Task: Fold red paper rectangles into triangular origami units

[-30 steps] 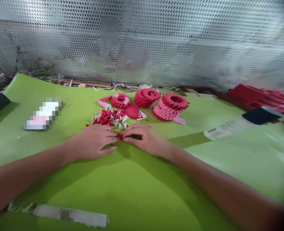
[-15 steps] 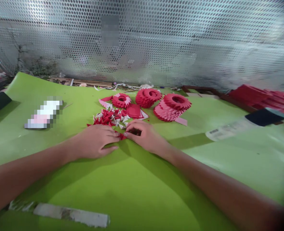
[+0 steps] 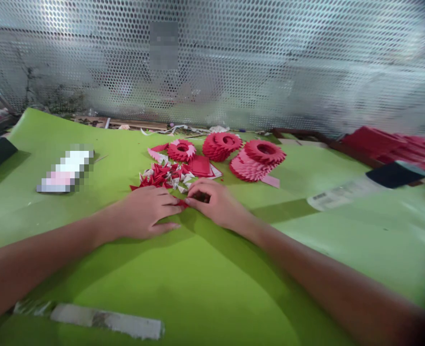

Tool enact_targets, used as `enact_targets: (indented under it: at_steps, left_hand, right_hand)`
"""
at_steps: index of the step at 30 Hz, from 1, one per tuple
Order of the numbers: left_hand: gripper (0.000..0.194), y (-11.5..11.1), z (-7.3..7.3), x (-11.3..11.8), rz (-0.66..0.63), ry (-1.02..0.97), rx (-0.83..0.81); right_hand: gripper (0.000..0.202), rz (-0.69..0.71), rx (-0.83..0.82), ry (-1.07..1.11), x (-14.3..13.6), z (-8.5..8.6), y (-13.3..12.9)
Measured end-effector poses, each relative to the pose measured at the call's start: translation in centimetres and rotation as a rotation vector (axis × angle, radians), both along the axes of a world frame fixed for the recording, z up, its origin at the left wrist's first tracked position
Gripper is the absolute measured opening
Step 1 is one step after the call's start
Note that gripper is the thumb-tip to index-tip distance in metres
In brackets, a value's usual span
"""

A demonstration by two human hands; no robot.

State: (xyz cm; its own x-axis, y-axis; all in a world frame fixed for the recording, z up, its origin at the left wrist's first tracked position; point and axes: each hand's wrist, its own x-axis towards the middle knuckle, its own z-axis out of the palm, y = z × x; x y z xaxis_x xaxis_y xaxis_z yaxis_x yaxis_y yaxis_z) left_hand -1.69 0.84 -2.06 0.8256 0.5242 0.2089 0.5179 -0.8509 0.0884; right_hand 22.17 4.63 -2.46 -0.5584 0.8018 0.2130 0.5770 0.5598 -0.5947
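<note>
Right at the centre, your left hand (image 3: 140, 211) lies palm down, fingers reaching forward onto the small red paper piece (image 3: 182, 203), thumb spread well apart. Your right hand (image 3: 216, 204) is curled, thumb and forefinger nearly meeting at the paper's other end; whether they pinch it, I cannot tell. That paper sits between your fingertips, low over the smooth green table (image 3: 183, 288).

Just beyond, there's the heap of folded points (image 3: 156, 176), sharp little red and white triangles, with flat red paper squares (image 3: 200, 166) beside it. Behind them come the small toothed ring (image 3: 171, 150), the red ring stack (image 3: 212, 148) and the leaning pink-and-red ring stack (image 3: 250, 166), all spiky-edged.

Out to your left lies a phone (image 3: 66, 170), its screen blurred; to your right, a clear cylinder (image 3: 338, 192) with a dark band. Nearest you, a ragged whitish strip (image 3: 107, 321); at the back, the perforated metal panel (image 3: 212, 72).
</note>
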Motion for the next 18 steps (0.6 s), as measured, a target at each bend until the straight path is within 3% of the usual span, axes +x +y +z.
enact_targets:
  at_steps: [18]
  left_hand:
    - [0.037, -0.4, 0.5, 0.6, 0.050, 0.014, -0.049]
  right_hand:
    - [0.025, 0.117, 0.154, -0.162, -0.3, -0.2, -1.0]
